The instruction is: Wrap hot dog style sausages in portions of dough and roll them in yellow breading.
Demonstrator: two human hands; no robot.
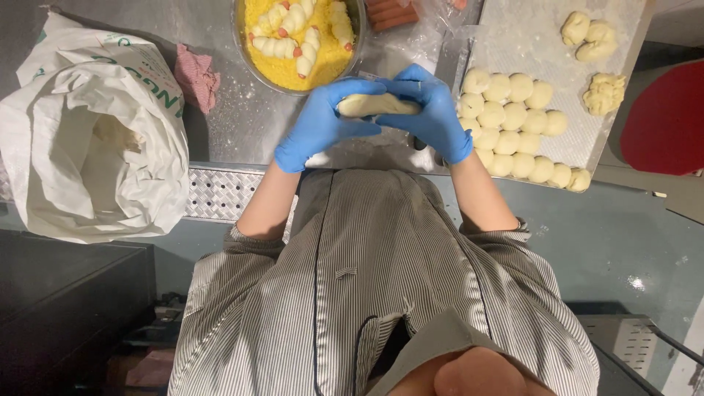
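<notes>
Both blue-gloved hands, left hand (319,125) and right hand (434,110), close around one pale dough piece (375,105) (near the crumb bowl (253,70)), left of the tray (513,44).

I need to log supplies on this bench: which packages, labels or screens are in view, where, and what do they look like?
Paper sack: left end of the steel bench, large, white, mouth open, green print on its side.
Clear plastic wrap: top centre, beside the orange-red sausages.
No signs or screens in view.
</notes>
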